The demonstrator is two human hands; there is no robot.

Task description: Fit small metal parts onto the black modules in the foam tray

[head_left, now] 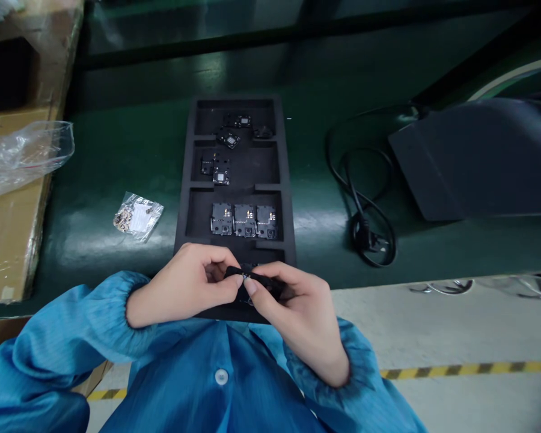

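Note:
Both my hands pinch one small black part (273,285) above the near end of a black foam tray (290,210). My left hand (189,279) grips its left end between thumb and fingers. Thumb and fingers of my right hand (300,304) close on the other end, and the two thumb tips almost meet. A tiny bright spot shows between them; its detail is too small to make out. Just beyond my hands, three flat black modules (244,221) lie side by side in a compartment. More black modules (220,170) sit loosely in the farther compartments.
A small clear bag (139,218) of tiny metal parts lies left of the tray on the green table (99,156). Cardboard (15,240) with clear plastic wrap (27,153) is at far left. At right are a coiled black cable (365,234) and a dark grey panel (482,162).

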